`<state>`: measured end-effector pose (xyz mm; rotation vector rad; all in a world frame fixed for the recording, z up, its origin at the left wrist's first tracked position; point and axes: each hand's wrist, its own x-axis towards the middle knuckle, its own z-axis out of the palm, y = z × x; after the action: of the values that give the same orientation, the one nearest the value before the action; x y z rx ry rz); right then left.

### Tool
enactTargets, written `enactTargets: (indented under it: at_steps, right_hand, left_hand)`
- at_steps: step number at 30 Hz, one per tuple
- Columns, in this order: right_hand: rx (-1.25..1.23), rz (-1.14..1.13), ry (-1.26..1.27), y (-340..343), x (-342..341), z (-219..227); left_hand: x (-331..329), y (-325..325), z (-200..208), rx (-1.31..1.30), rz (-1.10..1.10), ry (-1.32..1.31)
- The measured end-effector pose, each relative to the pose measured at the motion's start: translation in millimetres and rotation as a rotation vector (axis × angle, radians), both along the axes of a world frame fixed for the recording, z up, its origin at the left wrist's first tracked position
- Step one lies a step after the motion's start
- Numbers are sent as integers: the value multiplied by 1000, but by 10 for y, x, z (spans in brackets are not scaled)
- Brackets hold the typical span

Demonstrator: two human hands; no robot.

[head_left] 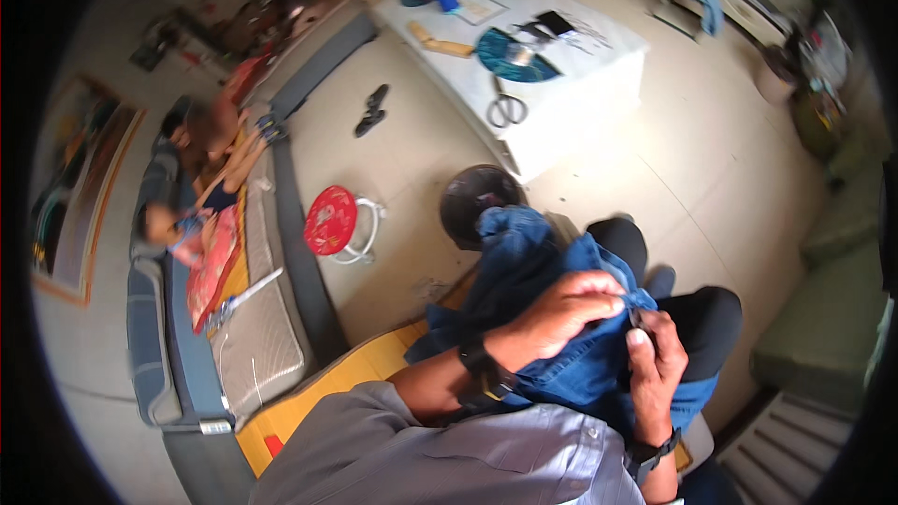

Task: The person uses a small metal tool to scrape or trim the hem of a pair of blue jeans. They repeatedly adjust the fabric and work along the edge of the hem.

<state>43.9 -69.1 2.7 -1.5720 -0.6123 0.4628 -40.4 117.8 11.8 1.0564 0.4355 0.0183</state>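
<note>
A blue denim garment (524, 271) lies bunched across my lap. My left hand (566, 309) pinches a fold of the denim near its right edge, fingers closed on the cloth. My right hand (655, 360) comes up from below and grips the same edge, thumb pressed against something small and dark that I cannot make out. Both wrists wear dark watches. My knees in black trousers (702, 313) show just beyond the garment.
A white low table (599, 93) ahead carries scissors (506, 110), a teal fan (514, 54), a blue bottle and papers. A red round stool (331, 220) and a dark round object (472, 196) stand on the tiled floor. People sit on a grey sofa (159, 337) at left.
</note>
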Motion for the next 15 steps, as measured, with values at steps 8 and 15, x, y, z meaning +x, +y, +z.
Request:
enactTargets:
  at_steps: [8,15]
  right_hand:
    - [20,50,82,22,-1,-95]
    - [33,68,145,60,-19,-128]
  left_hand:
    - [-81,-90,-246,-21,112,-73]
    - [-108,-80,-272,-65,59,-65]
